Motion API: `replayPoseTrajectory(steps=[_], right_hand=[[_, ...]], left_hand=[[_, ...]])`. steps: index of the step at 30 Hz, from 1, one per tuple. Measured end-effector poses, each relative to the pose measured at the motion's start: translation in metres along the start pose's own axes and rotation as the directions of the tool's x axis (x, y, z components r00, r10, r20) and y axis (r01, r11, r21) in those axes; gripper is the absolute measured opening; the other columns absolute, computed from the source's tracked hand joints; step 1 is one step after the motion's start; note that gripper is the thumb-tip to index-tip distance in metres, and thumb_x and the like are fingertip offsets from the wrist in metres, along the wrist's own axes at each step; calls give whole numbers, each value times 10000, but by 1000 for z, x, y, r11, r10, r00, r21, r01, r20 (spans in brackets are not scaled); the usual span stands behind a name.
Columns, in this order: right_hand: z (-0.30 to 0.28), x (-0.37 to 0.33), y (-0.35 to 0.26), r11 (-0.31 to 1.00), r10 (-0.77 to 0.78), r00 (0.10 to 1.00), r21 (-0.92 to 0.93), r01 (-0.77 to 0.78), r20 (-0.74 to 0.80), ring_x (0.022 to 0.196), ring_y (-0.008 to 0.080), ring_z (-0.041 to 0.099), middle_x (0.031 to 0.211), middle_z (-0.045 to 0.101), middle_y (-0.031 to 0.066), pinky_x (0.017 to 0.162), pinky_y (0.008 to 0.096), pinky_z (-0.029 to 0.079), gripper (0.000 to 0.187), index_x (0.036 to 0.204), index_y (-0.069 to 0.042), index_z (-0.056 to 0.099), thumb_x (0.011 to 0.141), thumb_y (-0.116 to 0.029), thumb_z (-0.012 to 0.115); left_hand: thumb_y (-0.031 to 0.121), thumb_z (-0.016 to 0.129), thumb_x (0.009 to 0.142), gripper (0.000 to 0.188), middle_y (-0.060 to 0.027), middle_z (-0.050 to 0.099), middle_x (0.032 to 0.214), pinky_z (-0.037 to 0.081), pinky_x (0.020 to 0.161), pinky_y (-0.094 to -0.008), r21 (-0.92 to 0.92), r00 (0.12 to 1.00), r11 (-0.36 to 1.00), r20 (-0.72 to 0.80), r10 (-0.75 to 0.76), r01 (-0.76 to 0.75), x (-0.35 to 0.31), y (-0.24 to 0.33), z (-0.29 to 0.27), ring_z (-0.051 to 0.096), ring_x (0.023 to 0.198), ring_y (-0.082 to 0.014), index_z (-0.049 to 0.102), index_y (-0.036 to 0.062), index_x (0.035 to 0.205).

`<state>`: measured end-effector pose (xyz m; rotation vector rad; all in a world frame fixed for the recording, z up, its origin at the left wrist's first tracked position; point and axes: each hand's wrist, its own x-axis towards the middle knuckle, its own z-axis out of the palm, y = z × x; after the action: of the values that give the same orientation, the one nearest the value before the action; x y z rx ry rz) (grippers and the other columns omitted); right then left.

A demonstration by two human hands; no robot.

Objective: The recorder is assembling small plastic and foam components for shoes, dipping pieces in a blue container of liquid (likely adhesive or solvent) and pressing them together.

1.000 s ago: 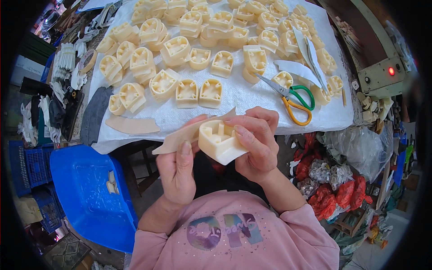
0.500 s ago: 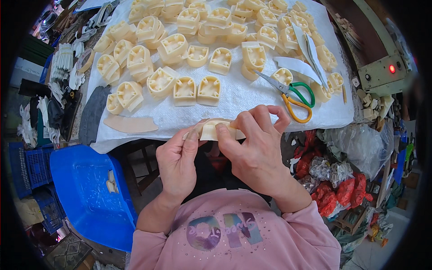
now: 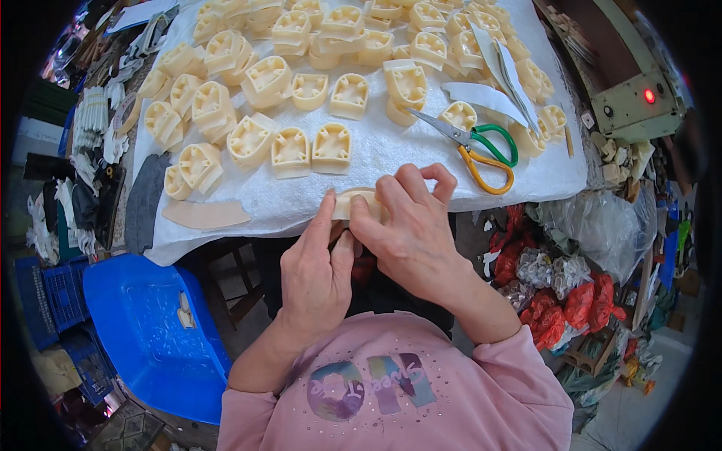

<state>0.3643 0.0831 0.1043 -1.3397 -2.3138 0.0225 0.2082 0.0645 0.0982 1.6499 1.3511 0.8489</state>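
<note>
A cream plastic shoe heel (image 3: 345,204) is held at the table's front edge, its curved wall facing me. My right hand (image 3: 414,229) grips it from the right, thumb pressed flat on the wall and fingers curled behind. At its left side is my left hand (image 3: 316,278), index finger stretched along the edge and thumb bent underneath. The fingers hide much of the heel. Beyond my hands, two similar heels (image 3: 331,148) stand side by side on the white cloth (image 3: 278,201). A beige strip (image 3: 205,214) lies flat at the left.
Many more cream heels (image 3: 252,140) crowd the far table. Scissors (image 3: 481,154) with green and orange handles lie at right, near white sheets (image 3: 485,101). A dark grey piece (image 3: 147,203) rests on the left edge. A blue tub (image 3: 150,331) stands lower left; red bags (image 3: 579,301) lie lower right.
My left hand has come closer to my right, its index finger now straightened against the heel. The strip ends seen beside the heel before are now hidden. The whole view has shifted slightly.
</note>
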Motion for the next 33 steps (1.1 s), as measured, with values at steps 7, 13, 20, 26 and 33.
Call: replayPoseTrajectory(steps=[7,13,20,26,33], right_hand=[[9,-5,24,934,28,998,357,-3,-65,803,207,460,805,506,6,793,389,259,472,1021,-137,632,585,42,646],[10,-12,25,828,37,999,560,-32,2,830,230,468,816,471,45,797,392,279,423,992,-103,615,591,28,642],[14,-17,29,694,19,999,718,-41,39,825,252,465,811,461,63,782,366,299,396,984,-84,605,602,19,628],[8,-12,23,776,34,998,628,-55,45,830,244,472,805,462,61,803,383,292,387,980,-90,599,603,-8,633],[6,-12,14,917,22,999,398,-36,41,833,225,474,787,457,46,819,419,273,340,911,-110,586,593,-28,673]], left_hand=[[96,499,943,325,-155,577,1161,470,845,-319,-638,993,769,-111,-32,-47,1,-33,-7,574,991,-194,529,-37,1238],[85,691,822,267,-60,527,970,438,781,-247,-612,988,777,-130,89,-150,7,-45,5,517,900,-136,656,22,1079],[141,690,831,204,-47,568,854,439,641,-237,-345,962,899,-126,242,-272,12,-36,-1,529,776,-121,659,31,1000],[200,715,808,249,-84,594,806,429,591,-268,23,917,930,-155,366,-367,11,-22,-2,541,730,-190,620,6,930],[-4,636,811,54,-99,623,794,444,594,-281,192,806,875,-341,484,-444,11,-32,5,552,656,-199,624,-24,859]])
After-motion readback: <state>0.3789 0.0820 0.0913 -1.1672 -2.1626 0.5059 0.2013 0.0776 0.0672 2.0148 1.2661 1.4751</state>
